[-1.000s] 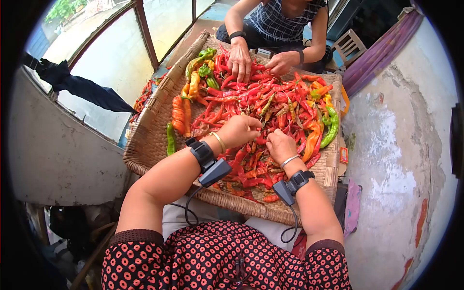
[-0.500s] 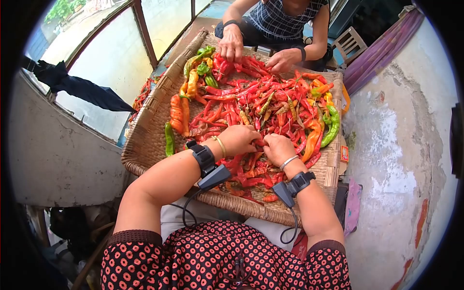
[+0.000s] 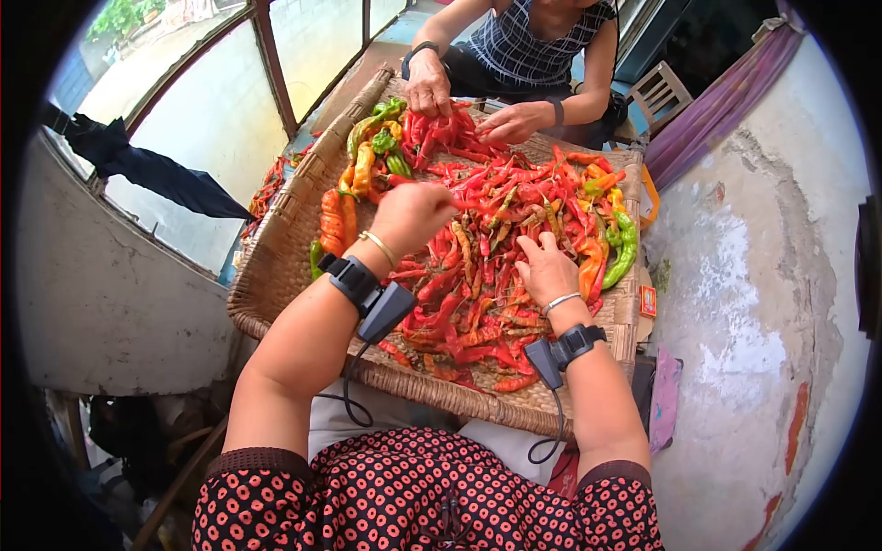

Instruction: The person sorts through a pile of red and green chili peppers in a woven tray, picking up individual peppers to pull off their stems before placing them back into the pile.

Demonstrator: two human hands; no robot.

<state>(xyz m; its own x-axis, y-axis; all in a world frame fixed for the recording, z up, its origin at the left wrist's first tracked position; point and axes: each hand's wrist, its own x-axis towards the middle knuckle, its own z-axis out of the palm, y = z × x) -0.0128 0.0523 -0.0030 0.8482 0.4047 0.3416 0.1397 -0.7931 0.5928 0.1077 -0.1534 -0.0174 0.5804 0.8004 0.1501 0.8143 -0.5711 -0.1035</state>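
Observation:
Red chili peppers, some of them shrivelled and brownish, cover much of a woven basket tray. My left hand hovers over the left middle of the pile, its fingers drawn together at the red peppers; what they hold, if anything, is hidden. On the right side of the heap is my right hand, with fingers apart and tips close to the peppers. Green and yellow peppers lie along the tray's left side, near large orange peppers. A long green pepper rests at the right edge.
Across the tray, a co-worker's hands handle red peppers at the far end. A folded dark umbrella hangs at the left by the window. A rough wall stands at the right, with a wooden chair behind.
My hands have moved apart: the left went up and left, the right slightly right, its fingers spreading. More shrivelled peppers show between them. The co-worker's right-side hand shifted left.

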